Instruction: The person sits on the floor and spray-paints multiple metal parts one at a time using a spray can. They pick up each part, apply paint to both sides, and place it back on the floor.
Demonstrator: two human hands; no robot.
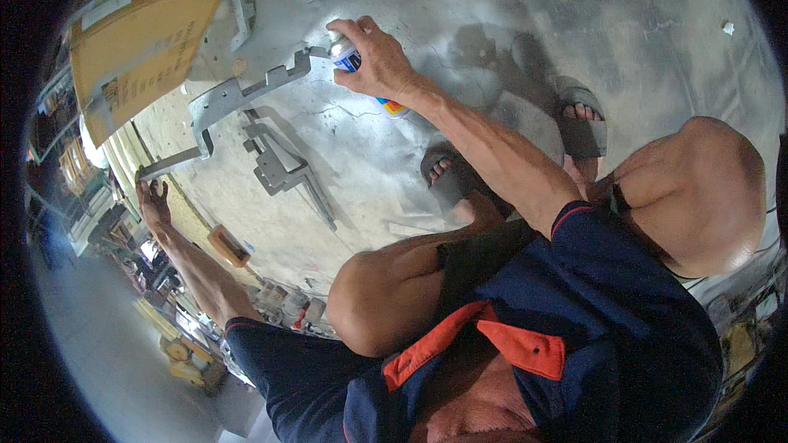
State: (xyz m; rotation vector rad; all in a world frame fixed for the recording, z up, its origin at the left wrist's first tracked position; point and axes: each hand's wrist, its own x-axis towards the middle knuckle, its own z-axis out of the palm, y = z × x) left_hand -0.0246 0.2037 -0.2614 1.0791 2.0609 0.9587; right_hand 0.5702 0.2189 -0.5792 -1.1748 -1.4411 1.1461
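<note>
Up near the top of the view, one spray can (355, 66) sits in the right hand (377, 57), whose grip is wrapped round the can's body with the forefinger on the nozzle at the top. The can is white with a blue band and a patch of orange and yellow near its base, and it is held tilted just beside the upper end of a grey metal bracket (246, 94). That bracket is long and stepped, and the left hand (153, 201) has its grip closed on the thin bar at its lower end, fingers partly spread. A second grey bracket (283, 166) of similar shape lies flat on the grey-dusted concrete floor (492, 0) below the first. Two sandalled feet (513, 143) rest on the floor to the right. One sheet of brown cardboard (139, 41) stands at upper left.
</note>
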